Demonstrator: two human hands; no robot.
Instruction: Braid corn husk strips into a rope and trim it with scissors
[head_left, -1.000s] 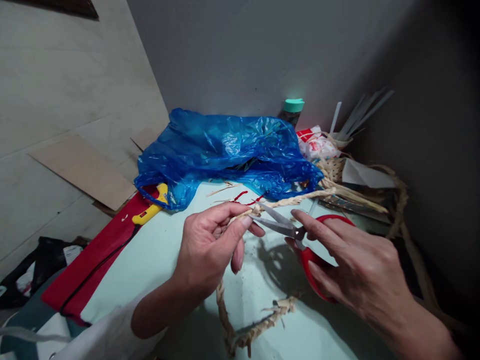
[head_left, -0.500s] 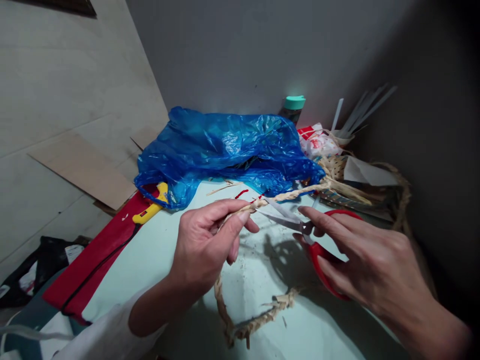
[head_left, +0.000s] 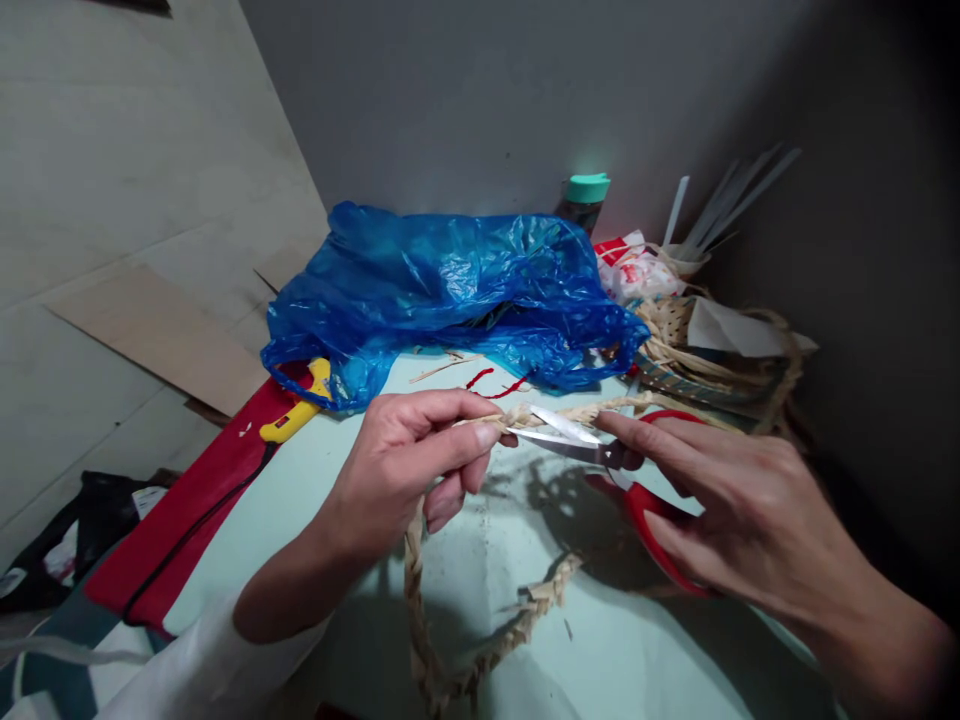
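Observation:
A tan braided straw cord (head_left: 416,600) runs through my left hand (head_left: 420,460), pinched between thumb and fingers. One length of it stretches right from the pinch; the other hangs in a loop down to the table, its end frayed. In my right hand (head_left: 735,510) are red-handled scissors (head_left: 660,550), fingers in the loops. Their blades are partly apart and point left, with the tips close to my left fingertips at the cord. Whether the blades touch the straw, I cannot tell.
A blue plastic bag (head_left: 450,270) lies behind my hands. Red yarn pieces (head_left: 480,377) are in front of it. At left is a yellow-handled tool (head_left: 292,415) with a black cable. A woven basket (head_left: 675,375), a green-lidded jar (head_left: 585,200) and white strips (head_left: 720,210) stand right.
The scissors' blades have come closer together around the cord. My left hand has shifted slightly left, and the hanging loop has moved left and lower.

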